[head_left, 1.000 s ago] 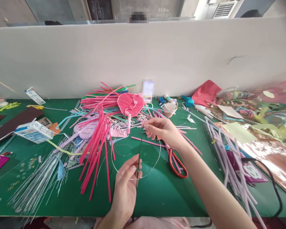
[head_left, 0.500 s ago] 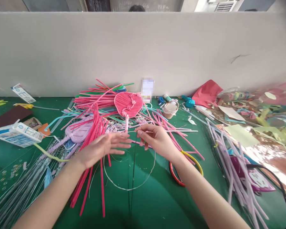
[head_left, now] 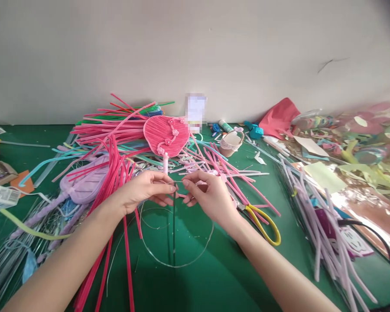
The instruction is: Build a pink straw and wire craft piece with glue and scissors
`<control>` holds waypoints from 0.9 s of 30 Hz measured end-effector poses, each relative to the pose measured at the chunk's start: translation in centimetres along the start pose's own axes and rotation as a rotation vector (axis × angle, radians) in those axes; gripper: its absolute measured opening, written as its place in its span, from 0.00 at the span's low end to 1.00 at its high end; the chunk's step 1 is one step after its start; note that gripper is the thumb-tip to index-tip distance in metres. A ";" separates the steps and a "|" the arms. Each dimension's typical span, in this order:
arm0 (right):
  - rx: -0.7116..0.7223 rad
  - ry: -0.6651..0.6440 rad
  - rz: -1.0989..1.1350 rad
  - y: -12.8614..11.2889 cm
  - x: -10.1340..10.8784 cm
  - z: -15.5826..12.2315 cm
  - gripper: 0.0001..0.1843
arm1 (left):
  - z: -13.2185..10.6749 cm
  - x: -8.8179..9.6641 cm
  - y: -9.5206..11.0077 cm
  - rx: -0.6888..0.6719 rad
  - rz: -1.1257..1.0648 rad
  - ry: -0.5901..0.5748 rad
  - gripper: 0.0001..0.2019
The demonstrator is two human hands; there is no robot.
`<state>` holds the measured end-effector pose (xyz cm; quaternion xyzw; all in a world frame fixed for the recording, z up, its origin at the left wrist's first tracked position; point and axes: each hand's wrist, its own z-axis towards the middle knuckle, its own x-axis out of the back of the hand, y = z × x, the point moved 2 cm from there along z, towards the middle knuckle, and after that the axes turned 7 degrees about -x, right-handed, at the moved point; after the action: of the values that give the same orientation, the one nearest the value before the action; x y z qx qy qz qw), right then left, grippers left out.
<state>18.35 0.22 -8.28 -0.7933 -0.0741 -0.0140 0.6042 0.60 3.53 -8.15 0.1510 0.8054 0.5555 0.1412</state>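
Both my hands meet at the top of a thin pale wire hoop (head_left: pixel 194 261), which hangs open below them as a rough circle. My left hand (head_left: pixel 151 188) pinches the wire between thumb and fingers on one side. My right hand (head_left: pixel 204 190) pinches it on the other, only a small gap away. From near the left fingertips a straight dark wire (head_left: pixel 174 229) hangs down through the hoop. Just past my hands lies a pink heart-shaped fan (head_left: pixel 165 135) made of fuzzy stems, with small flowers on its face. How the two wires join at my fingertips is too small to tell.
Red fuzzy stems (head_left: pixel 127 255) lie by my left forearm, near a lilac fan (head_left: pixel 84 182). Yellow-handled scissors (head_left: pixel 277 229) lie beyond my right wrist. A small paper cup (head_left: pixel 229 146) stands behind. Lilac stems (head_left: pixel 318 225) and paper scraps (head_left: pixel 325 177) cover the right side.
My left hand has gone from spread fingers to a pinch on the wire near my right fingertips. The view has tilted down and shifted, so the table things sit differently.
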 end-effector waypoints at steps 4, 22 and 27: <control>0.026 0.001 0.036 -0.1 -0.2 -0.1 0.11 | -0.6 -0.1 -0.4 0.038 -0.067 -0.016 0.15; -0.139 0.429 -1.266 2.5 6.6 -0.6 0.25 | -1.7 -0.9 0.4 -0.034 0.117 0.071 0.18; -0.242 0.433 -1.180 3.1 5.6 -0.3 0.15 | -1.9 -1.0 0.7 -0.040 0.146 0.073 0.19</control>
<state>24.28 -0.27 -10.58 -0.6609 -0.3723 -0.5124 0.4025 0.81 1.77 -6.82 0.1864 0.7856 0.5854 0.0739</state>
